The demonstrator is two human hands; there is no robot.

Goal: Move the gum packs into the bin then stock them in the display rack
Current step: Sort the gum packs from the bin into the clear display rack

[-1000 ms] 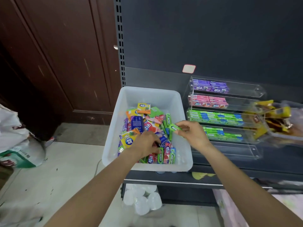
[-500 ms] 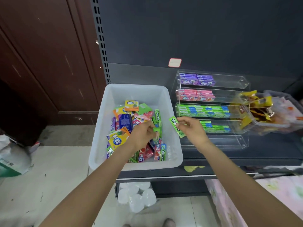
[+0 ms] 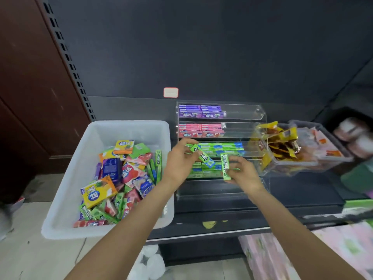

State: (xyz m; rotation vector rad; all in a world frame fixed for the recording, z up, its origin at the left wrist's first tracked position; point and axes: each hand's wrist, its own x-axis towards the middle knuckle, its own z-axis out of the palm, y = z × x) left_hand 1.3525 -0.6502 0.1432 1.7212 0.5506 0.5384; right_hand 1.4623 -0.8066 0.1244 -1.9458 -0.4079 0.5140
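From the head camera, looking down over both forearms: the first half of the job looks finished, since the white bin [image 3: 96, 229] sits on the dark shelf [image 3: 302, 197] heaped with gum packs [image 3: 125, 174] of many colours. The stocking half is under way. The clear display rack [image 3: 260, 112] stands just right of the bin, and its tiers are partly filled: purple packs on top, pink below them, then green-and-blue packs on the next two tiers, all bunched toward the left end with bare space to the right. The lowest tier looks unfilled (glare on the plastic makes that hard to swear to).

The left hand [image 3: 179, 162] pinches one green stick pack [image 3: 201, 157] between thumb and fingers, held slanted in front of the green tiers. The right hand [image 3: 245, 174] has its fingers curled round a second green pack [image 3: 225, 166], held roughly upright just before the same tiers. Neither pack is set down yet; I'd judge both are bound for the green rows.

Plenty is left: the bin is far from drained, with yellow, orange, pink and blue packs not yet sorted.

To the right a clear tub of gold-wrapped snacks [image 3: 282, 146] stands beside the rack.
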